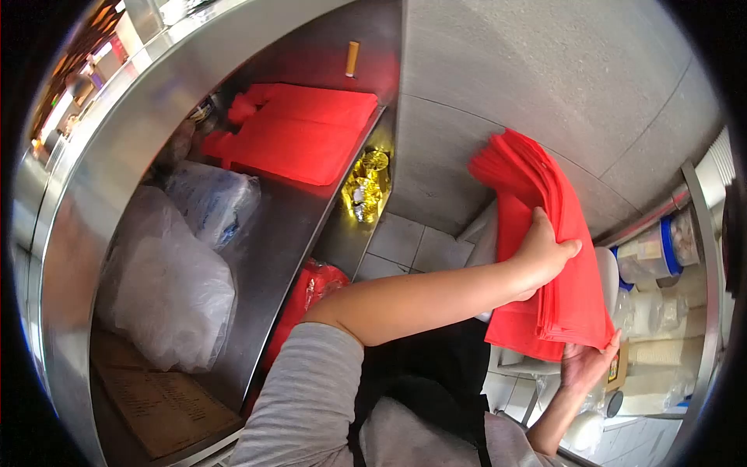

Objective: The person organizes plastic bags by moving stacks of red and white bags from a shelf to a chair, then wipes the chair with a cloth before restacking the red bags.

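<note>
A thick stack of red fabric-like bags (572,265) hangs between my hands, its layers fanned at the top and bent over in the middle. My left hand (541,253) reaches across and grips the stack's near side, the folded layers pressed between thumb and fingers. Lower down, my right hand (587,362) holds the bottom corner, its fingers partly hidden behind the red material. A second pile of red bags (303,128) with handle loops lies flat on the metal shelf (284,226) to the left.
Plastic-wrapped bundles (175,280) and a brown cardboard sheet (163,405) occupy the shelf. Shiny gold wrappers (367,187) lie below its edge, near a red plastic package (299,296). A rack with blue-lidded tubs (650,249) stands right; a grey wall (529,70) rises ahead.
</note>
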### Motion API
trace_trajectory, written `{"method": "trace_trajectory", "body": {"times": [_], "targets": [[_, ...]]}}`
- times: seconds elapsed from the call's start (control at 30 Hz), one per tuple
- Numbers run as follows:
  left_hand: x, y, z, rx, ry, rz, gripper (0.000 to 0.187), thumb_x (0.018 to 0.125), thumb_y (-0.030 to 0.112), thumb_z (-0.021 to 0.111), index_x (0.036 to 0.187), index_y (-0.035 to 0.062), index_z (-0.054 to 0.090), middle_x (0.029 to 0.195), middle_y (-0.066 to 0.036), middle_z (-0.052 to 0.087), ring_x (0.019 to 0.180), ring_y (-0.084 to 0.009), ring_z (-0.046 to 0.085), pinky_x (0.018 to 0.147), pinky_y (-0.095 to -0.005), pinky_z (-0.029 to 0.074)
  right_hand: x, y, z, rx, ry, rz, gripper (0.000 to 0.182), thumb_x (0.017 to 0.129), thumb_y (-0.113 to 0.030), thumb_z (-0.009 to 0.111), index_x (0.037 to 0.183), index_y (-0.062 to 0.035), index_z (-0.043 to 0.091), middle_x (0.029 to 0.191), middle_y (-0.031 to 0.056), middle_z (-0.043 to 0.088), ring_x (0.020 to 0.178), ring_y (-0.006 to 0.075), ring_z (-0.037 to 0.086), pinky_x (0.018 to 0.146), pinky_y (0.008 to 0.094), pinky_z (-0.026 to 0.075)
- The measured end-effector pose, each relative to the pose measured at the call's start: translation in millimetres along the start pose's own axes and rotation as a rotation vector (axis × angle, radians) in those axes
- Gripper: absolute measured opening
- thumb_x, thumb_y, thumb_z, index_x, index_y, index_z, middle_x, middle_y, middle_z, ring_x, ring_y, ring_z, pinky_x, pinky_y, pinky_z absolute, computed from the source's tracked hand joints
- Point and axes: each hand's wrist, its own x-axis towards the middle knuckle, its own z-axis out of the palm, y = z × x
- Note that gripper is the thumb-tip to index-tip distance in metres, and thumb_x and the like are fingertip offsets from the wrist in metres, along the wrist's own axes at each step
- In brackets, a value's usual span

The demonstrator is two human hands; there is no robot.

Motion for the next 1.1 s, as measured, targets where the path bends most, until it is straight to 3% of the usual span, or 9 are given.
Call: {"method": "trace_trajectory", "body": {"times": [0.13,0.23,0.27,0.37,0.57,0.7,0.8,0.93,1.1], "targets": [[-7,17,-40,-0.104,0.093,0.07,0.051,0.083,0.009,0.063,0.124,0.0023,0.033,0.116,-0.012,0.051,0.105,-0.0211,0.053,0.089,-0.0364,0.046,31,-16,5,-0.15,-0.198,0.205,0.035,0.086,-0.013,0.053,0.117,0.001,0.05,0.118,0.0142,0.057,0.108,0.0284,0.056,0.089,0.0469,0.05],[-23,63,-84,-0.13,0.202,0.26,0.037,0.083,0.011,0.065,0.113,0.0057,0.044,0.107,-0.008,0.057,0.095,-0.0171,0.058,0.082,-0.0349,0.049,43,3,75,-0.288,-0.195,0.126,0.031,0.085,-0.012,0.054,0.114,0.0012,0.052,0.113,0.0121,0.06,0.102,0.0249,0.059,0.087,0.041,0.051],[-40,93,-103,-0.241,0.066,0.255,0.049,0.083,0.013,0.063,0.119,0.0003,0.033,0.112,-0.011,0.053,0.099,-0.0187,0.055,0.084,-0.0349,0.047,50,16,102,-0.257,-0.308,0.178,0.029,0.085,-0.011,0.054,0.112,0.001,0.054,0.111,0.0115,0.06,0.101,0.0235,0.06,0.086,0.0388,0.051],[-67,146,-151,-0.276,0.192,0.508,0.029,0.082,0.008,0.064,0.104,0.0036,0.046,0.098,-0.009,0.058,0.09,-0.0195,0.06,0.078,-0.0388,0.051,90,72,177,-0.287,-0.642,0.287,0.021,0.086,-0.012,0.055,0.103,-0.0009,0.058,0.103,0.0092,0.062,0.094,0.0198,0.06,0.081,0.0344,0.05],[-74,179,-279,-0.021,0.601,0.9,0.048,0.083,0.011,0.066,0.125,0.002,0.045,0.111,-0.009,0.059,0.102,-0.0211,0.058,0.089,-0.0373,0.048,118,253,322,-0.105,-0.912,0.375,0.023,0.087,-0.011,0.054,0.107,0.0011,0.054,0.103,0.0122,0.063,0.094,0.0212,0.062,0.084,0.0358,0.052],[-52,133,-342,-0.059,0.973,0.728,0.072,0.081,0.016,0.068,0.138,0.0099,0.025,0.132,-0.01,0.043,0.115,-0.0249,0.049,0.095,-0.0421,0.044,139,357,340,-0.314,-0.73,0.337,0.024,0.084,-0.011,0.055,0.108,-0.0098,0.052,0.104,0.0097,0.062,0.092,0.0253,0.062,0.071,0.0445,0.054],[-34,66,-392,-0.297,0.945,0.328,0.078,0.082,0.02,0.066,0.14,0.0064,0.016,0.141,-0.01,0.031,0.125,-0.0229,0.037,0.096,-0.0467,0.038,197,453,303,-0.598,-0.576,0.243,0.036,0.083,-0.015,0.059,0.115,-0.0025,0.048,0.109,0.0131,0.061,0.1,0.0297,0.059,0.07,0.0499,0.051],[-29,72,-353,-0.12,1.167,0.194,0.088,0.085,0.022,0.062,0.142,0.0057,-0.002,0.148,-0.015,0.013,0.131,-0.031,0.03,0.102,-0.0451,0.033,158,414,309,-0.825,-0.254,0.275,0.05,0.086,-0.025,0.059,0.121,0.0055,0.042,0.117,0.0228,0.056,0.111,0.0327,0.054,0.084,0.0467,0.047],[-3,42,-376,0.283,1.303,0.671,0.086,0.083,0.017,0.06,0.144,0.0092,-0.001,0.145,-0.021,0.02,0.13,-0.0336,0.031,0.105,-0.0415,0.031,188,435,318,-1.08,-0.265,-0.01,0.056,0.087,-0.038,0.056,0.119,0.0069,0.045,0.121,0.027,0.051,0.11,0.0365,0.054,0.087,0.0407,0.045]]}}
